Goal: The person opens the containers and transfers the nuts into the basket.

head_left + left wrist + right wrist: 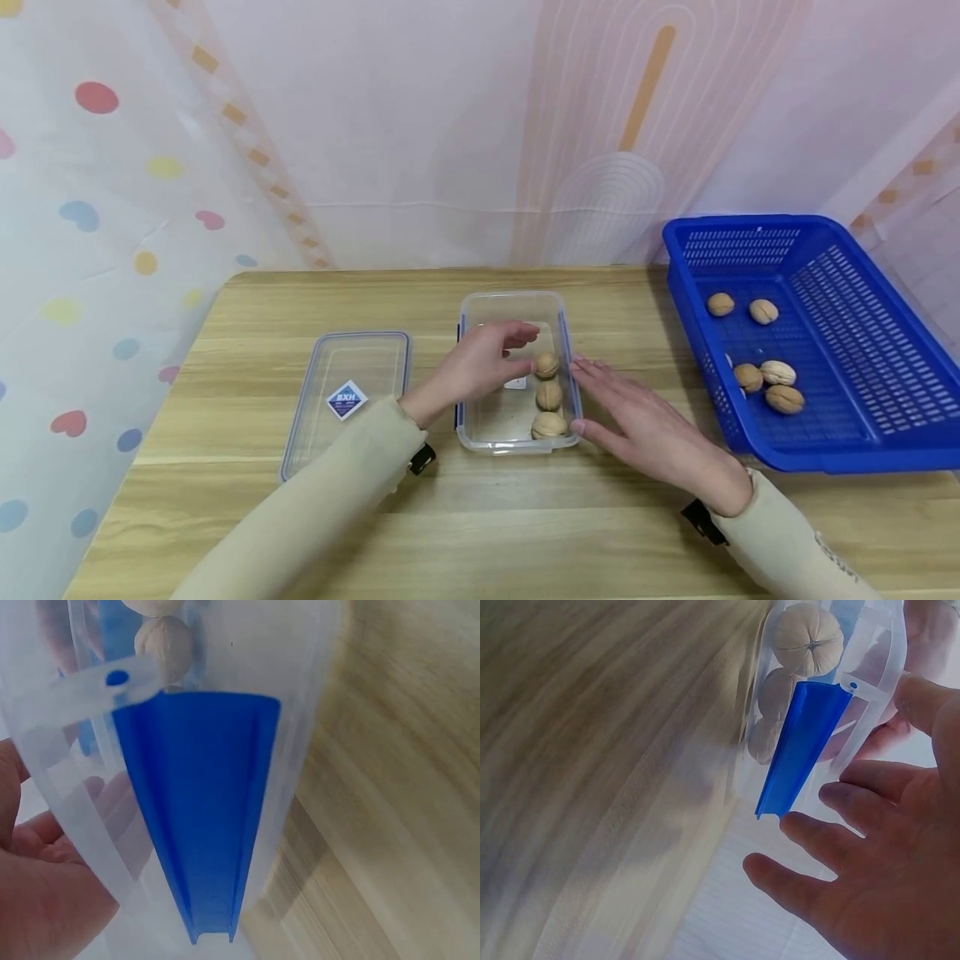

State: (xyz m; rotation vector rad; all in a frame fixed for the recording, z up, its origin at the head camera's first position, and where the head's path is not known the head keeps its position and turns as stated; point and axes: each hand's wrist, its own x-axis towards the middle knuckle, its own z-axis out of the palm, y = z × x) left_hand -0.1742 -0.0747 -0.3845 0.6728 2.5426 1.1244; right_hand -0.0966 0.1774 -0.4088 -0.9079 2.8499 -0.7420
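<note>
A clear plastic container [510, 294] with blue side latches stands on the table, its top uncovered. Along its right wall three walnuts [549, 396] lie in a row. My left hand [480, 362] reaches in over the container, fingers loosely bent and thumb apart from them, the thumb tip right at the farthest walnut. Outside the right wall, my right hand [652, 417] has its fingers extended, with fingertips at the container's side. The right wrist view shows those fingers spread near a hanging blue latch [802, 750]; another blue latch [202, 802] fills the left wrist view.
A clear lid [375, 354] with a blue seal and a BXH label lies left of the container. On the right stands a blue basket [847, 333] with several walnuts [784, 399] at its left side. A patterned cloth [420, 133] hangs behind the table [495, 525].
</note>
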